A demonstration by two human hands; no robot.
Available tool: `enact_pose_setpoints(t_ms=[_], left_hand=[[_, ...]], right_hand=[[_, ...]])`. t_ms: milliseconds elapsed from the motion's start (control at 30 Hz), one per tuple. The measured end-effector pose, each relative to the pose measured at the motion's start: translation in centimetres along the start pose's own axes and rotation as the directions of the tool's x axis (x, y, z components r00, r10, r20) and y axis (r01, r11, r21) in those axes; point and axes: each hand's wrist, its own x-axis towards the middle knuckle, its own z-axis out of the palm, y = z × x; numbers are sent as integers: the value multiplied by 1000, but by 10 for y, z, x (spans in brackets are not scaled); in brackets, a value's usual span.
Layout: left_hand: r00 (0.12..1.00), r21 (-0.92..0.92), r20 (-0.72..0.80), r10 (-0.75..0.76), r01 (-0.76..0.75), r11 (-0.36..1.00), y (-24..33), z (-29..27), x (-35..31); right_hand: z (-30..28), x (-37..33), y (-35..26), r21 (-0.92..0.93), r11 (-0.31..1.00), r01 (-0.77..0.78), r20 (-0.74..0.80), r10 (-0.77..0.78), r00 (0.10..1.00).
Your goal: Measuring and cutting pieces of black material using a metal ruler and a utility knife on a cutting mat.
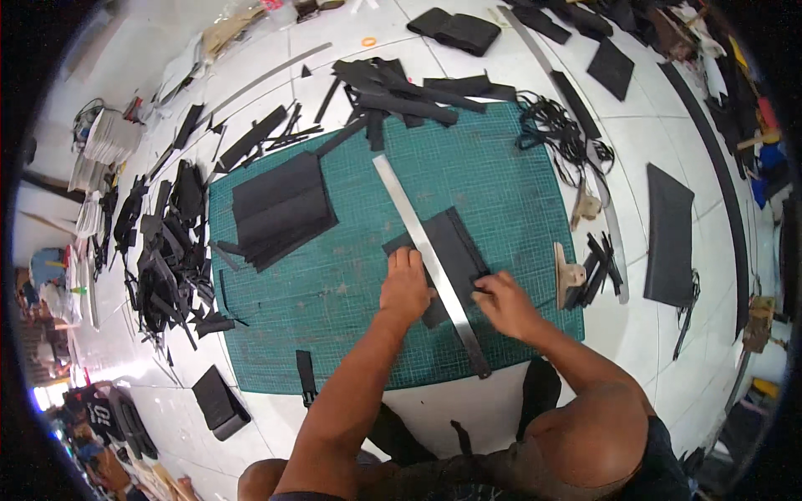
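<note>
A dark fabric piece [452, 238] lies on the green cutting mat [351, 334], crossed at a slant by a long metal ruler [426, 250]. My left hand [406, 284] presses down on the fabric just left of the ruler, fingers side by side and its thumb near the ruler's edge. To the right of the ruler, my right hand [504, 302] is closed in a pinch at the lower end of a narrow black strip [469, 246] along the fabric's right edge. Its fingertips partly hide what they grip.
Stacked dark fabric sheets [284, 204] lie on the mat's left. Heaped black scraps [171, 259] cover the floor at left, with more strips [393, 88] behind. A cord tangle [564, 134], a wooden-handled scraper [571, 275] and a dark panel [668, 238] are at right.
</note>
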Motion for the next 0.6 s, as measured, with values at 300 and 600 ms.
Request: enact_pose_setpoints(t_ms=[300, 600], left_hand=[[993, 146, 77, 87, -98, 984, 2, -15, 23], [988, 226, 149, -38, 3, 974, 16, -18, 18]], right_hand=[[-111, -185, 127, -208, 959, -195, -410, 96, 907], [-122, -222, 195, -191, 898, -397, -620, 203, 758]])
